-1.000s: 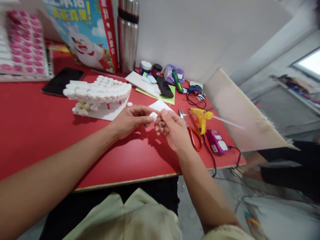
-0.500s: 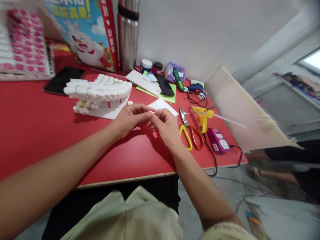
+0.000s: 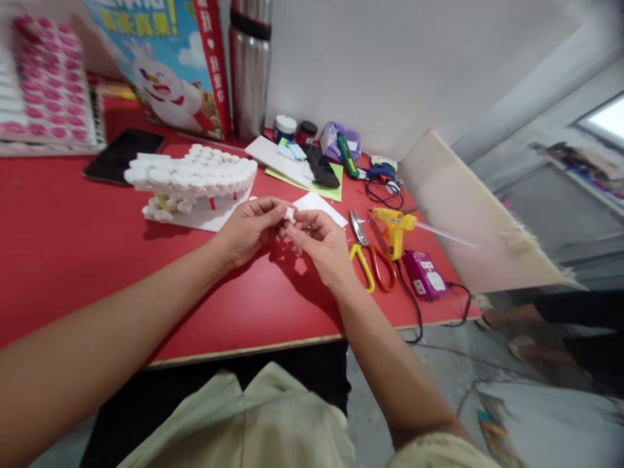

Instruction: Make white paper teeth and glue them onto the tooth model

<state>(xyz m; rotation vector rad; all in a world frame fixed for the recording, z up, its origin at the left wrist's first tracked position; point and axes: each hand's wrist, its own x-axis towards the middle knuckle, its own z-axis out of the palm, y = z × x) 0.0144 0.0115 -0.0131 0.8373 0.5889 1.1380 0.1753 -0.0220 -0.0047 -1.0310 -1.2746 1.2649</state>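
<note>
Over the red table [image 3: 68, 253], my left hand [image 3: 246, 231] and my right hand [image 3: 319, 244] meet fingertip to fingertip. Both pinch one small white foam piece [image 3: 290, 214] between them. Just behind my left hand stands a white foam model [image 3: 192, 179] topped with rows of round white pieces, on a white base. A white paper sheet [image 3: 316, 205] lies right behind my fingers. To the right of my right hand lie scissors [image 3: 368, 257] with a yellow and a red handle.
A yellow glue gun [image 3: 396, 229] and a purple power strip [image 3: 424, 274] sit near the table's right edge. A black phone [image 3: 121, 155], a steel flask [image 3: 249, 68], a picture book [image 3: 168, 62], small jars and a cutter stand at the back. Another person's legs [image 3: 550, 318] show at right.
My hands drew slightly closer together and toward the left. The white piece, hidden half a second ago, shows again between my fingertips. The scissors are uncovered now.
</note>
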